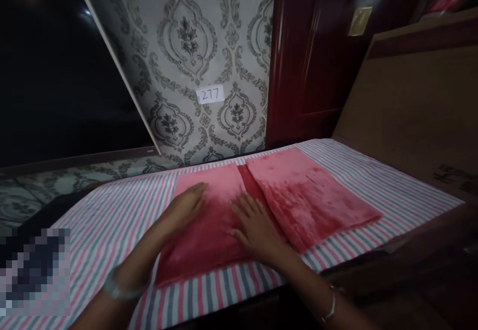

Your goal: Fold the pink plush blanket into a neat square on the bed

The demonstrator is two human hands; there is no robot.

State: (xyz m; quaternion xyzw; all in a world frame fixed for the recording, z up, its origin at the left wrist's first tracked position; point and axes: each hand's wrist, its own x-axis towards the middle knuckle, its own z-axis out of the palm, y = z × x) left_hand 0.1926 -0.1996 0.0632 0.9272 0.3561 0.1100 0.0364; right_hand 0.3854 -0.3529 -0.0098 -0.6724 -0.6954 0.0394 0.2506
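A red-and-pink plush cloth lies spread on a striped sheet, its two panels side by side with a darker red strip between them. My left hand rests on the left panel near its outer edge, fingers stretched out and partly turned from view. Flat on the same panel, close to the dark strip, is my right hand with its fingers spread. Neither hand grips anything. The pile shows lighter and darker brushed patches, most of all on the right panel.
A large dark screen stands at the left. Behind the sheet is patterned wallpaper with a paper label reading 277. A dark red door and a big cardboard box stand at the right.
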